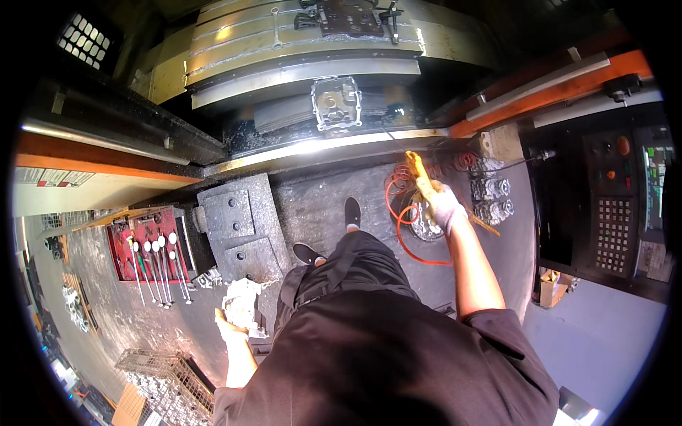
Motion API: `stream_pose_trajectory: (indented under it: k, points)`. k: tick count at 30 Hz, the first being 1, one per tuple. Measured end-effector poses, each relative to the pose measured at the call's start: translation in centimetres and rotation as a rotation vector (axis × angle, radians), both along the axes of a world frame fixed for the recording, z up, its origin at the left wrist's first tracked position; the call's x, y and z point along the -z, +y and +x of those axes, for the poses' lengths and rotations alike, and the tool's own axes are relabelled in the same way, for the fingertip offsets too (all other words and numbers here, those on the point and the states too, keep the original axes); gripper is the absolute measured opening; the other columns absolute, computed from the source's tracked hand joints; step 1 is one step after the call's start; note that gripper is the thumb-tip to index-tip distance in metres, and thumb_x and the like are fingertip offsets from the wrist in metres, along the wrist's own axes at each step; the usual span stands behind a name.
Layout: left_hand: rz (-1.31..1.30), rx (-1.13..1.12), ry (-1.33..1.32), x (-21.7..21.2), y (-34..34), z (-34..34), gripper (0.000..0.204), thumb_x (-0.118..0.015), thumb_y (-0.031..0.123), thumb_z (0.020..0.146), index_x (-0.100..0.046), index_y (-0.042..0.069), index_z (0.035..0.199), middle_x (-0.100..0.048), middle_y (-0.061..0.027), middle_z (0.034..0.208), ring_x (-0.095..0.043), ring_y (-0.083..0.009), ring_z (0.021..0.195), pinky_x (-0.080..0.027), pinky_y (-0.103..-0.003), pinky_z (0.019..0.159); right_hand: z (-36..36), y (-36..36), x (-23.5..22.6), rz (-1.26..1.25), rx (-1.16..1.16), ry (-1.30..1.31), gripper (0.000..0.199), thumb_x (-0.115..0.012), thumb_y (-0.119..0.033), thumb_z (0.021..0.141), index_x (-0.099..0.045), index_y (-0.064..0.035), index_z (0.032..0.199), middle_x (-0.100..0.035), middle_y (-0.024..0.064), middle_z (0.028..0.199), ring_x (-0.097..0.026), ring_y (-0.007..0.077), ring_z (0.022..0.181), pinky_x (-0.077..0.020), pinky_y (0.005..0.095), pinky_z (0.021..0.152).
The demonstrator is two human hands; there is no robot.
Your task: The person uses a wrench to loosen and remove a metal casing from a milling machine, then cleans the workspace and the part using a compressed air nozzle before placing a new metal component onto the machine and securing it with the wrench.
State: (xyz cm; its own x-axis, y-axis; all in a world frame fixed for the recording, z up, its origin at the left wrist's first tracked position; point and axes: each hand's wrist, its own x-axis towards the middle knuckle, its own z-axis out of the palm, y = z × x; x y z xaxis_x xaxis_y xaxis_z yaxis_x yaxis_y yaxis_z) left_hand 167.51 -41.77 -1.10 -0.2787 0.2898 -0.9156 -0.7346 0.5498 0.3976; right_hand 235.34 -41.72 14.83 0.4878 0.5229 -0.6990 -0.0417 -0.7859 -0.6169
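Observation:
My right hand [444, 204], in a light glove, is raised to the right and grips a yellow air blow gun [418, 170] whose coiled orange hose [401, 213] loops down toward the floor. My left hand [231, 330] hangs low at my left side and holds a crumpled white rag [241, 302]. Ahead, a grey metal casting [336, 103] sits on the edge of the machine bed [298, 71]. My black shoes [352, 211] stand on the dark floor below.
A grey stepped block [238, 227] stands left of my feet. A red tool tray [149, 252] with several wrenches lies further left. More castings [490, 188] are stacked at right, next to a control panel [614, 213]. A wire basket [167, 383] is at lower left.

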Motion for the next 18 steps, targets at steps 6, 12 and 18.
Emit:
stream_pose_trajectory:
  k: [6, 12, 18]
  points:
    - [0.366, 0.267, -0.449, -6.6, 4.3, 6.1, 0.068, -0.058, 0.060, 0.097, -0.059, 0.005, 0.137, -0.055, -0.0207, 0.150, -0.056, -0.0407, 0.134, -0.050, -0.057, 0.108, 1.6, -1.0, 0.8, 0.138, -0.028, -0.054, 0.035, -0.064, -0.038, 0.104, -0.068, -0.0062, 0.119, -0.066, 0.0006, 0.081, -0.051, 0.0077, 0.048, -0.0406, 0.0240, 0.041]
    - [0.406, 0.053, 0.115, -10.2, 7.6, 6.8, 0.038, -0.061, 0.046, 0.102, -0.063, 0.008, 0.100, -0.062, -0.0044, 0.075, -0.058, -0.0196, 0.054, -0.055, -0.034, 0.051, 0.1, 2.8, 0.4, 0.168, -0.542, 0.476, 0.040, -0.068, -0.038, 0.100, -0.069, -0.0040, 0.121, -0.074, 0.0038, 0.106, -0.053, 0.0054, 0.053, -0.0421, 0.0217, 0.048]
    - [0.599, 0.253, 0.407, -20.3, 6.8, 5.4, 0.047, -0.052, 0.045, 0.107, -0.065, 0.000, 0.114, -0.068, -0.0121, 0.079, -0.066, -0.0241, 0.057, -0.057, -0.037, 0.053, -2.4, 12.0, 0.6, 0.003, -1.083, 0.480, 0.033, -0.078, -0.036, 0.096, -0.078, -0.0039, 0.105, -0.078, 0.0032, 0.093, -0.068, 0.0105, 0.082, -0.0539, 0.0270, 0.074]
